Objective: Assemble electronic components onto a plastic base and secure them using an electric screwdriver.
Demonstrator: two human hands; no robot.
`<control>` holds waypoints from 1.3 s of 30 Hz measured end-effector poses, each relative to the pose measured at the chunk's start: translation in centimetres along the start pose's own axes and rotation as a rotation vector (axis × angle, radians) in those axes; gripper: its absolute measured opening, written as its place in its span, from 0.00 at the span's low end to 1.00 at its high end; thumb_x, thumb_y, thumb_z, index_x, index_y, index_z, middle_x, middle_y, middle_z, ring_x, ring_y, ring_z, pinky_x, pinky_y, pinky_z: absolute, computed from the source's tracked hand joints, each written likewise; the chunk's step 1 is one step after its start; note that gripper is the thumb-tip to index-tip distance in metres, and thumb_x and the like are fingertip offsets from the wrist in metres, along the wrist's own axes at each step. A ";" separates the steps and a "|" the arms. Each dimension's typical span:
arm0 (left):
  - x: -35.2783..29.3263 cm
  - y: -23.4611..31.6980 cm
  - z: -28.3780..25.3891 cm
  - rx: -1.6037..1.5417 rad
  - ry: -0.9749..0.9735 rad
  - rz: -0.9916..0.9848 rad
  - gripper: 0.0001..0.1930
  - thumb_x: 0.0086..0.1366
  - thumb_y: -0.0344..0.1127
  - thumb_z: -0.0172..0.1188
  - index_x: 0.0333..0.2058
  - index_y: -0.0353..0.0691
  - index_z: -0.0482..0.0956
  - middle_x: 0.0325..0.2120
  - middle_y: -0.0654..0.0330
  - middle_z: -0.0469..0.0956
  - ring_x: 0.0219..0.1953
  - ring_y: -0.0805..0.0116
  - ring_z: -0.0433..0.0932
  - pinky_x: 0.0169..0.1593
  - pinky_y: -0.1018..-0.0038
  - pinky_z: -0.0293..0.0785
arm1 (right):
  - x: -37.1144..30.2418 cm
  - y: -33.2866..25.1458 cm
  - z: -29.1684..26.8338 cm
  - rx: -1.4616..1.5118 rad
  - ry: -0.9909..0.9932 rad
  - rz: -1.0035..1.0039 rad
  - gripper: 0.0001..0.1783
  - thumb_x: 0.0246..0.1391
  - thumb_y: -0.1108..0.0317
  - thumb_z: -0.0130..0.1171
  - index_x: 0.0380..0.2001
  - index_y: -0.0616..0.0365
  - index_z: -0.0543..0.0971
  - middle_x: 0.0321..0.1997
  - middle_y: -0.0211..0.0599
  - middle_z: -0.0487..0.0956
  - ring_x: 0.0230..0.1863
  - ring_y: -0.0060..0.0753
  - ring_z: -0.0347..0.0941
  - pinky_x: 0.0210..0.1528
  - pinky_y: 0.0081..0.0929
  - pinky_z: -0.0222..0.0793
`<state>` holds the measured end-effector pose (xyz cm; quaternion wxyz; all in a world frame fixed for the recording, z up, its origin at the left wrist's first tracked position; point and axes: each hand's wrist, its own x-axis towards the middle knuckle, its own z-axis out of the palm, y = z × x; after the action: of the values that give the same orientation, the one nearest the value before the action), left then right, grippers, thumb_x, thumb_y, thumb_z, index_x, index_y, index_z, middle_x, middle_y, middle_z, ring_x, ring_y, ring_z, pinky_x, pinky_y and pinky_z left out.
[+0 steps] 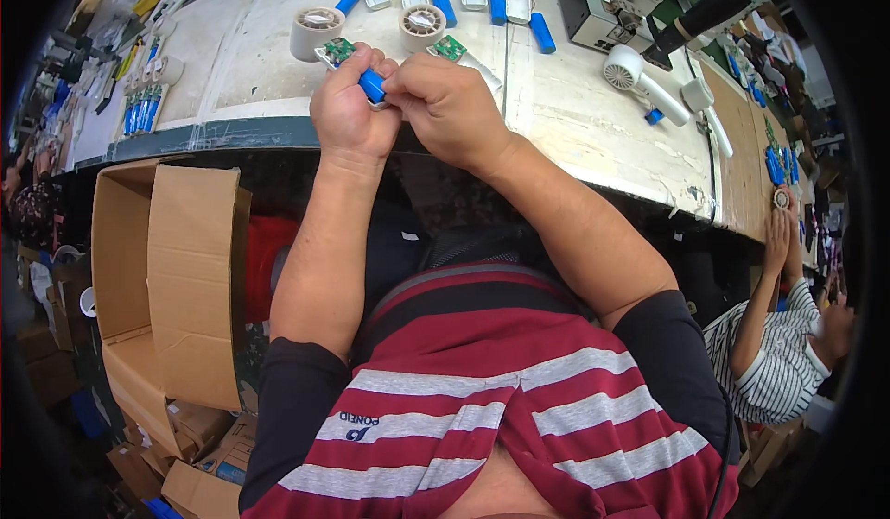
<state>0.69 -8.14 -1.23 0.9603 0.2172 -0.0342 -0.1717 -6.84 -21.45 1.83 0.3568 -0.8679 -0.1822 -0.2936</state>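
Observation:
My left hand grips a white fan housing with a green circuit board at its far end. A blue cylindrical battery sits at this housing, between my two hands. The fingers of my right hand are pinched together at the battery's near end; what lies between the fingertips is hidden. Just beyond my hands stand two round white fan heads, one on the left and one on the right. Another white housing with a green board lies partly behind my right hand.
Several open white housings with boards and blue batteries line the far table. To the right are a grey machine and an assembled white fan. A cardboard box stands below left. A co-worker in a striped shirt works at right.

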 end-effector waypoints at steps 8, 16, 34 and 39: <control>-0.4 2.2 0.7 -0.035 -0.160 0.032 0.04 0.75 0.27 0.58 0.46 0.37 0.76 0.30 0.60 0.75 0.32 0.71 0.74 0.38 0.76 0.72 | -0.5 -1.3 0.9 0.252 0.057 -0.056 0.17 0.55 0.84 0.62 0.48 0.63 0.85 0.49 0.38 0.83 0.44 0.39 0.79 0.47 0.29 0.75; 4.2 10.2 0.9 0.512 0.052 0.219 0.11 0.74 0.27 0.60 0.52 0.30 0.77 0.34 0.58 0.78 0.35 0.69 0.76 0.40 0.75 0.76 | -0.1 -2.8 -3.4 0.127 0.095 -0.053 0.26 0.52 0.86 0.63 0.56 0.64 0.82 0.57 0.45 0.80 0.50 0.45 0.79 0.53 0.32 0.76; 28.5 32.6 -10.3 2.608 0.781 -0.057 0.21 0.72 0.38 0.54 0.55 0.32 0.84 0.58 0.43 0.81 0.59 0.45 0.81 0.59 0.54 0.80 | -9.3 1.5 -6.2 -0.262 0.002 0.277 0.19 0.54 0.82 0.63 0.50 0.66 0.81 0.50 0.51 0.78 0.45 0.47 0.75 0.49 0.35 0.76; 32.0 35.1 -12.6 2.617 0.910 -0.200 0.23 0.72 0.42 0.54 0.61 0.40 0.83 0.63 0.51 0.80 0.63 0.48 0.80 0.61 0.51 0.78 | -9.0 1.7 -6.1 -0.290 -0.019 0.307 0.20 0.48 0.80 0.67 0.48 0.66 0.83 0.49 0.50 0.80 0.41 0.45 0.75 0.42 0.35 0.75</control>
<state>43.51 15.69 2.19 -0.0287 0.9868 0.1594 0.0024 -15.14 -28.01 -1.28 0.2670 -0.9305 -0.0068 -0.2508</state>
